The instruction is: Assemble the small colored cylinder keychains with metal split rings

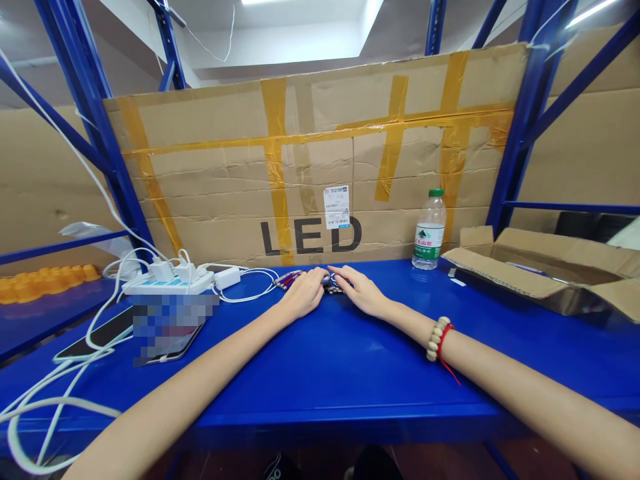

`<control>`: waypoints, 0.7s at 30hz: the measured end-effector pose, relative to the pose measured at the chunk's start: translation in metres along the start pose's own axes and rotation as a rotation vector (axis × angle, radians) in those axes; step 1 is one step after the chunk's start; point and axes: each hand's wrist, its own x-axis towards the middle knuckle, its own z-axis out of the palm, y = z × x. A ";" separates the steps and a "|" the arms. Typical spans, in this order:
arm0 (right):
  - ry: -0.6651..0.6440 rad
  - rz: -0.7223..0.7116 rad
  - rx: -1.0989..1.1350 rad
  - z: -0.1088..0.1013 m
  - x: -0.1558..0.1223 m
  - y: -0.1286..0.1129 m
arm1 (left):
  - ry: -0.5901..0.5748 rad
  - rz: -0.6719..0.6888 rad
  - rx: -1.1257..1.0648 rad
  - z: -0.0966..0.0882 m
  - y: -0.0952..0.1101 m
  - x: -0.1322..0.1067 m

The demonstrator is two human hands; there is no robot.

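Both arms stretch forward over the blue tabletop (350, 373). My left hand (305, 293) is closed with its fingers curled down, beside a small bundle of thin reddish-purple sticks (287, 279). My right hand (361, 291), with beads and a red cord on the wrist, reaches in from the other side, thumb and fingers drawn together. Between the fingertips are a small ring-like bit and a dark small object (333, 289). The fingers largely cover these, so their kind cannot be made out.
On the left lie a white power strip (170, 285) with chargers, loose white cables and a dark phone (95, 337); a blurred patch hides part of another device. Behind stands a taped carton (225, 193). Rightward are a water bottle (429, 230) and an open cardboard box (540, 293).
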 end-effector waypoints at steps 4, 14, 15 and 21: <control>-0.003 0.020 0.016 0.000 0.001 0.001 | -0.022 -0.071 -0.010 0.000 -0.001 -0.001; 0.052 0.106 0.180 -0.001 0.001 -0.002 | -0.086 -0.077 0.121 -0.005 0.003 -0.001; 0.054 0.117 0.187 -0.001 0.000 -0.003 | -0.090 -0.083 0.147 -0.006 0.004 -0.001; 0.002 0.222 0.273 -0.004 0.000 -0.010 | -0.137 -0.058 0.216 -0.006 0.005 -0.001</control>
